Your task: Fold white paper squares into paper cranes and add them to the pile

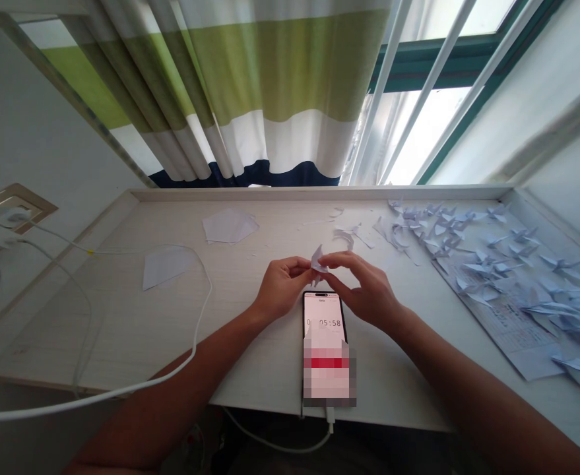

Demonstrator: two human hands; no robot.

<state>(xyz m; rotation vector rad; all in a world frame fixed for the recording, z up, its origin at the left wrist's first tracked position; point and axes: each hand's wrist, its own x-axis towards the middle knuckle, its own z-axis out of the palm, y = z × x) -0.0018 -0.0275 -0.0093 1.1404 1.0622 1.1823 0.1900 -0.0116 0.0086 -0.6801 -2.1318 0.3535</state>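
Note:
Between both hands, above the top end of a phone, is a small folded white paper piece (pixel 317 257), much like a paper crane. My left hand (pixel 284 284) pinches its left side with thumb and forefinger. From the right, my right hand (pixel 366 284) grips the same piece with its thumb and fingertips. Part of the paper is hidden by the fingers. Just below lies the phone (pixel 323 310), its screen lit with a running time display and partly blurred out. Many finished paper cranes (pixel 487 267) are spread over the right side of the desk.
White paper sheets (pixel 230 225) lie at the back left, with another sheet (pixel 167 265) nearer. Paper scraps (pixel 346 236) are scattered behind my hands. A printed sheet (pixel 527 340) lies under some cranes. A white cable (pixel 205 316) crosses the left side; another cable (pixel 290 450) plugs into the phone.

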